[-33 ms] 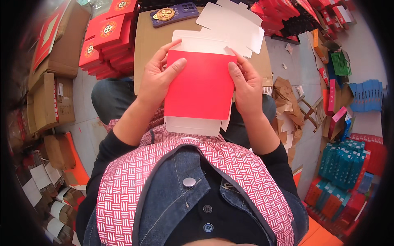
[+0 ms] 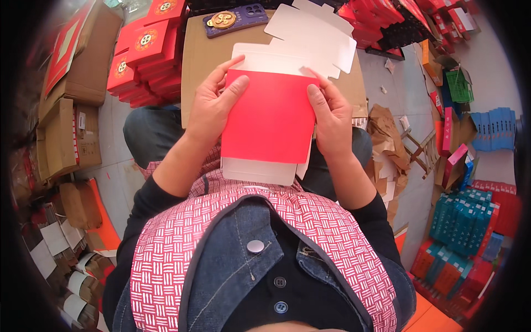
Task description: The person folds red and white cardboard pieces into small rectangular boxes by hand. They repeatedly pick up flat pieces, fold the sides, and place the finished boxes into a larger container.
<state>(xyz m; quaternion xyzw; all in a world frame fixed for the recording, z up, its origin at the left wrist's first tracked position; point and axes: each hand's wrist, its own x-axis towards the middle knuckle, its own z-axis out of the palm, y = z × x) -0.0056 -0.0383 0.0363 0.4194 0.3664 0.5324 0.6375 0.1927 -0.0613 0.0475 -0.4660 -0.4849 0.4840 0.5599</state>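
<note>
Between my two hands is a red paperboard box (image 2: pixel 269 117) with white inner flaps standing out at its far and near ends. My left hand (image 2: pixel 213 102) grips its far left corner, thumb on the red face and index finger along the far flap. On the opposite corner my right hand (image 2: pixel 333 113) does the same, with its thumb at the red edge and fingers behind. The box's underside is hidden. Just beyond it, unfolded white box blanks (image 2: pixel 312 34) lie on a brown cardboard surface (image 2: pixel 202 61).
A purple phone (image 2: pixel 243 21) with a gold round ornament lies at the cardboard's far edge. Stacked red boxes (image 2: pixel 146 52) stand on the left, beside large cartons (image 2: pixel 83 66). To the right are crumpled brown paper (image 2: pixel 384 138), a green basket (image 2: pixel 459 86) and teal packages (image 2: pixel 464 218).
The red box has shifted very slightly toward me, with both hands still on it. My left thumb has slid a little toward the box's left edge.
</note>
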